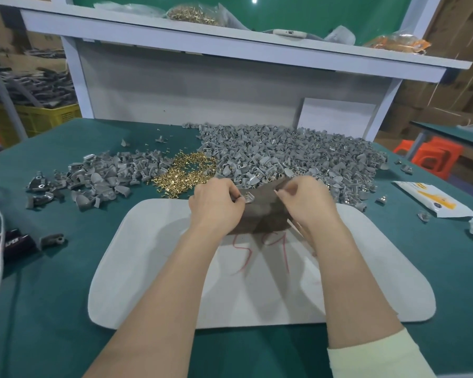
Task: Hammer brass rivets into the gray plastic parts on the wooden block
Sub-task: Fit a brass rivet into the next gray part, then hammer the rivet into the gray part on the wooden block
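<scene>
Pinches a gray plastic part (248,199) between thumb and fingertips of the left hand (216,204), at the top of the dark wooden block (260,221); seemingly steadies it there for the blow. Cannot make out a rivet in it. Grips a slim pale handle (295,227) in the curled right hand (306,204), probably the hammer's, with no head in view. Holds both hands close together over the block, set on the far edge of a white board (148,268), presumably to spare the green table cover (66,309). Keeps the loose brass rivets (186,170) just beyond the left hand and the big heap of gray parts (284,151) right behind the block, within easy reach for the next pick. Keeps a smaller pile of parts (99,178) apart to the left, perhaps the finished ones.
</scene>
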`<state>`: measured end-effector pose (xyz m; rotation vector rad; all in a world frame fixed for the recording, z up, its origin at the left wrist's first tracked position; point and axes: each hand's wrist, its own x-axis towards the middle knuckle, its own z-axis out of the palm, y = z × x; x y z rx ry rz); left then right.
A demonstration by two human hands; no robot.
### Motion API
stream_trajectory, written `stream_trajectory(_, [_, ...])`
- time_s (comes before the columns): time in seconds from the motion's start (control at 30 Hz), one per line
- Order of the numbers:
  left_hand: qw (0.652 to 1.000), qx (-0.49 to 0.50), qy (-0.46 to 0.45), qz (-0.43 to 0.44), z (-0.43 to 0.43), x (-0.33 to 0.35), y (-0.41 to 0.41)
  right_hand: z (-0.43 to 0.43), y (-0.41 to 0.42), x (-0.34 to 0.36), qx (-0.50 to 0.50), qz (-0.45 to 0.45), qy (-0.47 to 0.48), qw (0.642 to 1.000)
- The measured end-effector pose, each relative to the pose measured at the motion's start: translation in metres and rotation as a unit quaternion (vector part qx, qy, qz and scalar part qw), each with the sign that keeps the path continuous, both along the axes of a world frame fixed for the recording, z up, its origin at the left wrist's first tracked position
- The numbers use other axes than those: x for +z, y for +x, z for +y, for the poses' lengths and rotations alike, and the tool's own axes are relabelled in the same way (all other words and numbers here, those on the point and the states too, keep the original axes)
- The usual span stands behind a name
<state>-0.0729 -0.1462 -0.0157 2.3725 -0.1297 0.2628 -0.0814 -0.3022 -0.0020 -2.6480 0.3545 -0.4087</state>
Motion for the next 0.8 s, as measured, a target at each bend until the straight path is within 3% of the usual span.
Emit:
stream_trajectory(0.1, [1.0, 0.017, 0.008, -0.004, 0.0, 0.0, 0.0, -0.009, -0.001, -0.001, -0.005, 0.125, -0.006, 0.992])
stream_trajectory(0.4, [0.998, 0.067, 0.005, -0.012, 0.004, -0.002, 0.003, -0.008, -0.009, 0.008, 0.003, 0.155, 0.095, 0.983])
stream_trajectory(0.5, [0.997, 0.073, 0.012, -0.015, 0.003, -0.002, 0.002, -0.011, -0.015, 0.013, -0.021, 0.084, 0.177, 0.98])
stream_trajectory(0.63, [0.997, 0.078, 0.012, -0.018, 0.002, -0.001, 0.003, -0.014, -0.02, 0.023, 0.041, -0.071, 0.108, 0.991])
stream_trajectory(0.8, [0.996, 0.082, 0.018, -0.023, 0.004, -0.002, 0.005, -0.001, -0.028, 0.027, 0.153, -0.101, 0.032, 0.983])
